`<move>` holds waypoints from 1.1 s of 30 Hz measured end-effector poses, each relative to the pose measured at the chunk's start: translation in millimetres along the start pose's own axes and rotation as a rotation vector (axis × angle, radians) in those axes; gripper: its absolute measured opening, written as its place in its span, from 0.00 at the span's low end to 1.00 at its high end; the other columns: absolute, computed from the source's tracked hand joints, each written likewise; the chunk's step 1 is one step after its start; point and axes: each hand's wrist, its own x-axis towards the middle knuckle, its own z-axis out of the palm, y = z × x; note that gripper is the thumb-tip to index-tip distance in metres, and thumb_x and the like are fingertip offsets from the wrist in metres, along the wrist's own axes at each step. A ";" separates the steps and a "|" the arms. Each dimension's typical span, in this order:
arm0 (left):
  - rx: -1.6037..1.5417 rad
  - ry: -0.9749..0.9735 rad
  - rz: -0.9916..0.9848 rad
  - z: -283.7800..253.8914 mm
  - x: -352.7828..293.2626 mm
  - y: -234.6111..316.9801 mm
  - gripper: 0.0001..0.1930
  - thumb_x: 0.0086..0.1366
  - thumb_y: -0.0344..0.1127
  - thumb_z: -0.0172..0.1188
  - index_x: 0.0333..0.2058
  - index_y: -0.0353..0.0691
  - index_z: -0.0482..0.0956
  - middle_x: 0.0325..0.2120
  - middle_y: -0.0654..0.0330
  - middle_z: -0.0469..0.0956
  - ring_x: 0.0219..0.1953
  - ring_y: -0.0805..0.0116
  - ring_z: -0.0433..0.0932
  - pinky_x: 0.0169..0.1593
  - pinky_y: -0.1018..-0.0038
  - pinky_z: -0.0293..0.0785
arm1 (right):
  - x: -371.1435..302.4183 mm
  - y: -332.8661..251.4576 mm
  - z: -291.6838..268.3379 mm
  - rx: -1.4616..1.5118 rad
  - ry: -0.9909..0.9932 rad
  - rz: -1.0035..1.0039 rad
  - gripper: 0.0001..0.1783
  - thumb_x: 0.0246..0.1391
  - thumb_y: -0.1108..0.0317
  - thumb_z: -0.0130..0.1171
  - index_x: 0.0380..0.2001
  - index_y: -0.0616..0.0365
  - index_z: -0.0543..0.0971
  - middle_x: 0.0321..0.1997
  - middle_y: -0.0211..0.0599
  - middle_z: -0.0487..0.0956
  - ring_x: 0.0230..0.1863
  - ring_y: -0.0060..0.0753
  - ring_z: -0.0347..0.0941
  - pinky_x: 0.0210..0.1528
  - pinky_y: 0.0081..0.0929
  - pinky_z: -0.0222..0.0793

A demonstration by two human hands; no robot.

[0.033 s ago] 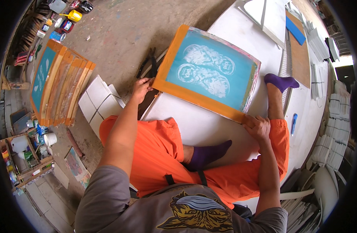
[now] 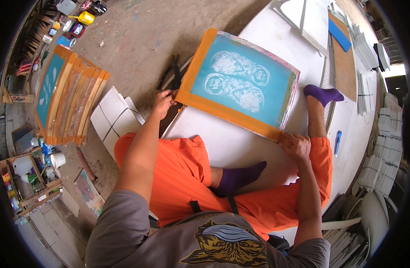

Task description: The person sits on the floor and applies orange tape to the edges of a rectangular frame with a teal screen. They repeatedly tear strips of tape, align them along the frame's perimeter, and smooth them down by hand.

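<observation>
A screen printing frame (image 2: 240,73) with teal mesh, orange taped borders and two white sole-shaped designs is held tilted in front of me. My left hand (image 2: 163,103) grips its near left corner, fingers closed on the edge. At the near right corner my right hand (image 2: 296,146) is closed on the frame too, its fingertips partly tucked out of sight. Beneath the frame lies a white sheet-topped surface (image 2: 223,134), on which my purple-socked feet rest to either side.
Left of me stands a stack of similar wooden screens (image 2: 73,96). White bundled sheets (image 2: 113,117) lean beside my left knee. A blue cutter (image 2: 338,143) lies on the white surface at right, and a blue bar (image 2: 339,35) rests farther off. Paint containers (image 2: 76,30) line the far left floor.
</observation>
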 end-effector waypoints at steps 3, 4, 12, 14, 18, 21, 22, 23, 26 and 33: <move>0.108 -0.009 0.004 5.6 0.4 1.7 0.06 0.73 0.29 0.58 0.43 0.33 0.81 0.35 0.61 0.83 0.32 0.74 0.78 0.40 0.74 0.76 | -1.2 3.2 2.8 0.004 0.012 -0.008 0.28 0.41 0.49 0.75 0.51 0.33 0.87 0.29 0.30 0.79 0.33 0.37 0.81 0.43 0.40 0.72; 0.278 0.035 0.105 8.9 -3.8 0.5 0.06 0.71 0.28 0.58 0.43 0.32 0.81 0.35 0.59 0.84 0.33 0.70 0.79 0.42 0.72 0.77 | -1.5 3.8 3.4 0.003 0.005 -0.005 0.28 0.41 0.49 0.74 0.51 0.33 0.87 0.29 0.30 0.79 0.33 0.37 0.81 0.43 0.40 0.72; 0.705 0.689 0.428 6.6 17.5 18.4 0.13 0.71 0.36 0.57 0.47 0.35 0.83 0.41 0.48 0.85 0.45 0.55 0.83 0.51 0.64 0.77 | -1.7 5.1 3.0 0.011 0.020 -0.039 0.26 0.44 0.48 0.72 0.51 0.32 0.86 0.31 0.30 0.80 0.33 0.37 0.81 0.43 0.41 0.73; 0.529 0.489 0.468 29.3 17.4 36.6 0.28 0.77 0.57 0.50 0.48 0.33 0.81 0.45 0.45 0.84 0.48 0.49 0.83 0.54 0.61 0.76 | -8.1 13.0 11.9 -0.014 0.029 -0.042 0.25 0.45 0.48 0.72 0.50 0.31 0.87 0.31 0.29 0.80 0.34 0.37 0.80 0.42 0.40 0.72; 0.750 0.335 0.384 81.7 5.1 35.4 0.37 0.79 0.63 0.36 0.51 0.30 0.79 0.48 0.39 0.81 0.54 0.39 0.78 0.58 0.57 0.72 | -3.6 9.2 10.4 -0.026 0.028 -0.041 0.24 0.45 0.49 0.72 0.49 0.29 0.87 0.30 0.28 0.80 0.34 0.35 0.80 0.41 0.40 0.72; 0.804 0.309 0.308 89.7 5.2 31.5 0.40 0.78 0.66 0.33 0.53 0.30 0.78 0.50 0.37 0.80 0.57 0.38 0.75 0.60 0.56 0.71 | -5.3 8.5 6.2 -0.025 -0.006 -0.011 0.23 0.44 0.49 0.72 0.48 0.29 0.87 0.29 0.27 0.80 0.34 0.35 0.80 0.42 0.40 0.72; 0.820 0.295 0.287 90.2 5.0 32.0 0.40 0.78 0.66 0.33 0.53 0.30 0.77 0.51 0.37 0.79 0.59 0.38 0.75 0.60 0.55 0.70 | -8.0 10.1 6.9 -0.016 0.000 -0.010 0.23 0.45 0.49 0.72 0.49 0.29 0.87 0.29 0.27 0.80 0.34 0.35 0.80 0.42 0.40 0.72; 0.761 0.290 0.297 87.1 5.4 28.8 0.41 0.77 0.67 0.33 0.56 0.30 0.76 0.53 0.35 0.78 0.59 0.36 0.74 0.60 0.55 0.70 | -8.4 10.0 8.0 -0.004 0.009 -0.017 0.23 0.45 0.49 0.72 0.49 0.29 0.87 0.29 0.27 0.80 0.34 0.35 0.80 0.42 0.40 0.72; 0.774 0.270 0.293 76.9 15.6 23.0 0.41 0.77 0.68 0.33 0.58 0.31 0.74 0.54 0.35 0.77 0.59 0.34 0.74 0.61 0.53 0.70 | -6.2 10.5 6.1 -0.001 -0.008 -0.025 0.24 0.45 0.49 0.71 0.50 0.29 0.87 0.30 0.27 0.80 0.34 0.36 0.80 0.43 0.41 0.72; 0.859 0.279 0.284 75.9 15.5 25.4 0.42 0.76 0.69 0.32 0.60 0.32 0.72 0.55 0.34 0.76 0.59 0.34 0.73 0.61 0.52 0.69 | -6.2 11.6 0.4 0.011 -0.041 -0.006 0.24 0.47 0.47 0.71 0.51 0.29 0.86 0.31 0.27 0.81 0.33 0.36 0.80 0.43 0.40 0.71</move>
